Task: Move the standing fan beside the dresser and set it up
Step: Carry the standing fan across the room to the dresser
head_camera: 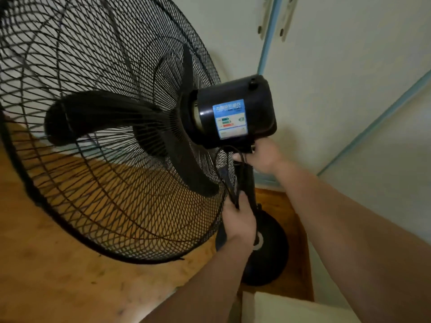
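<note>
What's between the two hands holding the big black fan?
Head view: the black fan pole and thin black cords run between the upper right hand and lower left hand.

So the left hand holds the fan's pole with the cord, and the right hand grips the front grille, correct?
Not quite. In the head view the right hand grips the top of the pole, just under the motor housing, instead. The left hand does hold the pole with the cord.

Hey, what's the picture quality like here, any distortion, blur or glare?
Head view: wide-angle distortion bows the blue wall trim and balloons the fan guard; light is dim and warm, no harsh glare; the motor label is too soft to read.
</note>
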`<state>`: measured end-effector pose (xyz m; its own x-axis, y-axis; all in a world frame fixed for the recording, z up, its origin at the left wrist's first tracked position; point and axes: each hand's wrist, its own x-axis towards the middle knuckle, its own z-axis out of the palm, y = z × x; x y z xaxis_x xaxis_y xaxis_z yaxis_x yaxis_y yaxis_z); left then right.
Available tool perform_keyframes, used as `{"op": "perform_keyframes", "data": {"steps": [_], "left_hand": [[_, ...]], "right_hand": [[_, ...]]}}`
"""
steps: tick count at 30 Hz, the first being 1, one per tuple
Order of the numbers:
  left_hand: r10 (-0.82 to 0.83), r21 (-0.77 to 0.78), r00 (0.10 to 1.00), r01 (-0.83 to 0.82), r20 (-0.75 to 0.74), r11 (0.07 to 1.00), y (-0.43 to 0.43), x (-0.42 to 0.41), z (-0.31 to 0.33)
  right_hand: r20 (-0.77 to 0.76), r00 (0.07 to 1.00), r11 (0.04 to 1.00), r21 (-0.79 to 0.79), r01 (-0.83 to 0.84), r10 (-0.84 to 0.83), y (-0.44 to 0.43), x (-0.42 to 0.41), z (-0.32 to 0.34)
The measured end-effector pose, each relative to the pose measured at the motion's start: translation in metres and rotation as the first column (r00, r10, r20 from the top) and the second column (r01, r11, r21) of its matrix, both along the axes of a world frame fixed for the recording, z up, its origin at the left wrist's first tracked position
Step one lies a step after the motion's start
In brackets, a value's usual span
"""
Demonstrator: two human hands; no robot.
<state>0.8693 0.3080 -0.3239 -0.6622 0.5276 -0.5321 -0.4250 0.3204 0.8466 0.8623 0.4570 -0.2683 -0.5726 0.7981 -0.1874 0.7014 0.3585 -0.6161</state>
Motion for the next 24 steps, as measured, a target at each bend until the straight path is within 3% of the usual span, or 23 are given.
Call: {"op": "perform_keyframes", "data": {"steps": [4,10,15,24], "left_hand": [[0.045,0.046,0.997,-0.049,0.069,0.998,-0.01,-0.039,0.008],[0.067,-0.007,0.997,-0.067,0.045,0.998,-0.02,-0.099,0.002],[0.012,-0.037,0.995,-0.009,0.1,0.999,-0.016,-0.148,-0.008],[-0.015,-0.042,0.995,0.019,0.096,0.999,-0.009,-0.197,-0.023]], "right_hand": [[0.03,0.999,0.999,0.025,-0.019,0.019,-0.017,-0.041,-0.001],[0.059,0.996,0.995,0.071,-0.069,0.065,-0.035,-0.096,-0.001],[0.193,0.976,0.993,0.042,-0.112,0.102,-0.038,-0.136,0.005],[0.093,0.984,0.985,0.066,-0.157,0.15,-0.056,-0.18,0.002]]}}
